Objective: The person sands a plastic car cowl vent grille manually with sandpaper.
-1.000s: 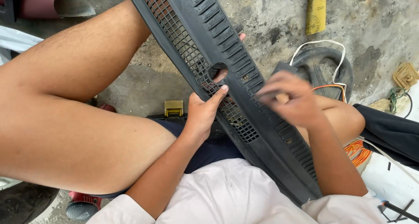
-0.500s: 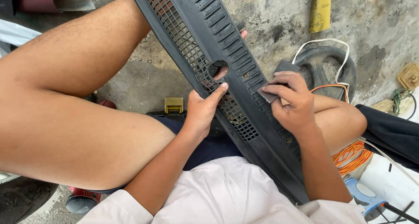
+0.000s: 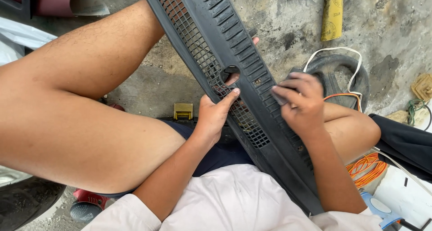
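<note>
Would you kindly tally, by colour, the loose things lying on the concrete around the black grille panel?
Yellow: 2, the sandpaper roll and the small yellow clip
Orange: 1, the coiled orange cable
Black: 1, the rubber ring
White: 1, the white cord
Total: 5

Setting: an informal repair workshop at ground level. The stained concrete floor [image 3: 396,19] carries a yellow sandpaper roll [image 3: 332,13] at 1 o'clock, a rubber tyre ring [image 3: 339,69] with loose wires at 2 o'clock, and a coiled orange cable [image 3: 366,168] at 4 o'clock.
</note>
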